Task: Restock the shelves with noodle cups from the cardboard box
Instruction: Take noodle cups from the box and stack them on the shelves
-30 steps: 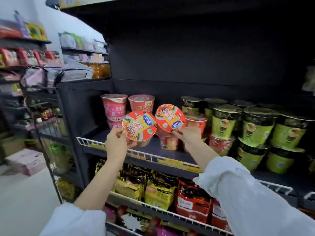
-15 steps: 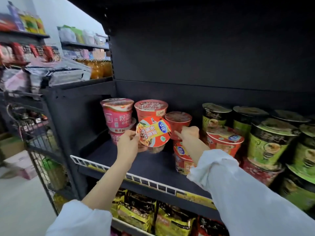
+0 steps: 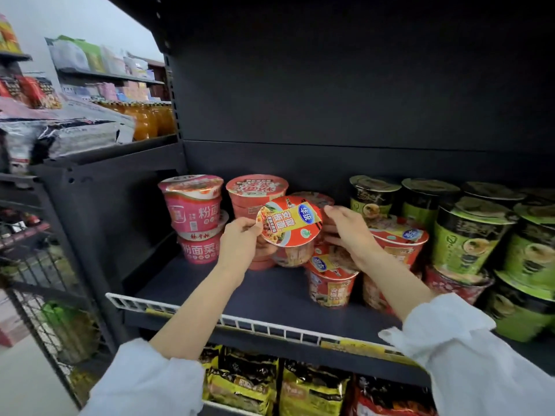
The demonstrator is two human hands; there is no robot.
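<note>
1. Shelving [image 3: 279,298] fills the centre and right of the frame, dark, with a white wire rail along its front edge; its left-front floor is bare, so by my judgement the restock is partway done and more cups are still to go in. No cardboard box is in view, so what remains in it cannot be told.
2. Green noodle cups [image 3: 468,235] crowd the right of the frame, stacked 2 high; at least 8 show, the rest cut off by the edge.
3. Pink cups [image 3: 195,211] stand at centre left, 2 in 1 stack, with a red stack [image 3: 255,190] just beside them.
4. Red-and-yellow cups already placed sit right of centre, 2 plainly countable [image 3: 330,280] and more hidden behind the arm.
5. Tilted noodle cup [image 3: 289,225] in the centre of the frame is over the shelf, lid facing the camera, not yet set down.
6. Left hand [image 3: 240,244] pinches that cup's lid rim, fingers curled under it.
7. Right hand [image 3: 345,229] has loosely spread fingers at the cup's right side; whether it touches the cup cannot be told.
</note>
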